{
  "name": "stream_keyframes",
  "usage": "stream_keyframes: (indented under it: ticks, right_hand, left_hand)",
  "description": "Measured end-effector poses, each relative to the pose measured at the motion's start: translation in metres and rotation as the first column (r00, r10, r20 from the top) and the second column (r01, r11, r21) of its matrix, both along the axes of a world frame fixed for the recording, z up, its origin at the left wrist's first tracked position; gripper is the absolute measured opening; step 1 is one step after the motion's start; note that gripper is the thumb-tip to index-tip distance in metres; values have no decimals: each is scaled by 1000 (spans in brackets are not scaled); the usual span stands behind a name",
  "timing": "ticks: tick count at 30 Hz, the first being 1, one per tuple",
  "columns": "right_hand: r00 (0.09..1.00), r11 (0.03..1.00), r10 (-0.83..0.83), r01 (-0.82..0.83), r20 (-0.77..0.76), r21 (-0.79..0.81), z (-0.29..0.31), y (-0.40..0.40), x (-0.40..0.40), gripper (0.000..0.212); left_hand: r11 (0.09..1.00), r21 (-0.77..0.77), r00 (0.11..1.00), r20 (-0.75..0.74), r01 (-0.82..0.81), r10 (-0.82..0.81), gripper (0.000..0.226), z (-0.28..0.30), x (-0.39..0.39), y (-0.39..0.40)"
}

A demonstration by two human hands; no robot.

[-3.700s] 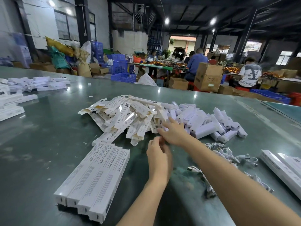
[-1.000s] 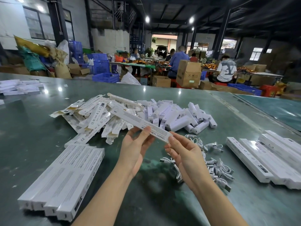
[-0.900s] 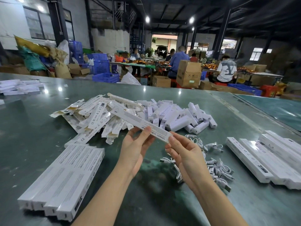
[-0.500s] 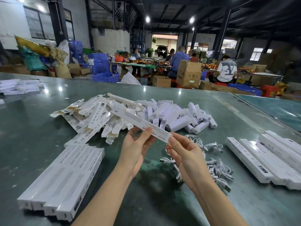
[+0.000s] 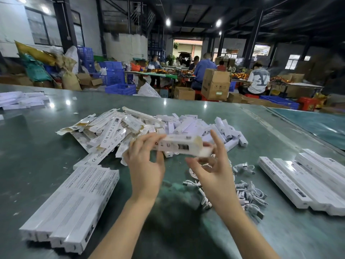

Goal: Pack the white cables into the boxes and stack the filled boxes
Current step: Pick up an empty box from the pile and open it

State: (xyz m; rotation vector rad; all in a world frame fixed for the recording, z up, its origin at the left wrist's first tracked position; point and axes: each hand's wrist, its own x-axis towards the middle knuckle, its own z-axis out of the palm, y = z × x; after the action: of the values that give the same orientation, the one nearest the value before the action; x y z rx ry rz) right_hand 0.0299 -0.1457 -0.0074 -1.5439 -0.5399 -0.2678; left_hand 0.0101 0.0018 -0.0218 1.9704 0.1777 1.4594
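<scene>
Above the middle of the grey-green desk [image 5: 37, 146], both hands now hold a long white cardboard box [image 5: 182, 145] level and crosswise, where half a second ago it slanted away toward the pile with its printed face up. The left hand [image 5: 144, 165] pinches one end between thumb and curled fingers; the right hand [image 5: 214, 171] has its fingers curled round the other end, forefinger raised behind the open flap. The box is blurred. Under the right wrist lies a loose heap of coiled white cables [image 5: 248, 193]. Behind the hands sits a pile of flat unfolded white boxes [image 5: 112, 131] beside short white boxes [image 5: 229, 135]. A row of filled long boxes [image 5: 74, 206] lies at near left, another row [image 5: 308, 182] at right. Beyond the desk, seated workers [image 5: 258, 79], blue plastic crates [image 5: 113, 75] and brown cartons [image 5: 215, 85] fill a dim workshop
</scene>
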Motion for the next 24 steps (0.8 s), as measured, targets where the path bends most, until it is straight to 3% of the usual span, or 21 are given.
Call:
stream_keyframes:
  ticks: [2,5,9,12,13,14,16,17,18,20,24]
  right_hand:
    - [967,994,-42,66,251,-88,2,-3,-1,86]
    - [892,948,-91,214,443,-235,-2,-2,1,74]
    - [878,919,-185,315,442,-239,-8,3,3,42]
    - [855,913,-330,397,400,-95,-9,0,8,31]
    - [845,904,-381,425,375,-39,-10,-2,11,31]
    - [836,895,-420,446,354,7,-10,-5,14,31]
    - [820,886,-441,462,364,32,-13,-7,18,33]
    - [821,891,-417,454,391,-4,-15,-7,19,34]
    - [824,896,-373,439,427,-66,-18,-7,19,35]
    - [829,889,-265,408,493,-206,-22,-3,17,41]
    - [872,881,-59,274,486,-386,-23,0,16,45]
  left_hand:
    - [989,119,994,-43,-91,96,46,-4,1,2]
    - [989,127,996,-37,-81,86,45,-4,2,4]
    - [996,58,996,-49,-70,72,52,-7,5,0]
    - [973,-222,993,-84,65,-85,46,-7,4,-13]
    - [915,-366,972,-87,171,-216,33,-6,4,-15]
    - [794,-532,915,-82,294,-394,22,-3,4,-17]
    - [429,-796,716,8,427,-698,35,0,5,-24]
    - [337,-834,632,18,437,-775,47,1,5,-26]
    - [338,-828,580,-19,447,-814,54,1,4,-29]
    - [426,-783,595,-90,454,-799,56,-2,3,-32]
    - [614,-719,854,-53,326,-517,29,-8,5,-23]
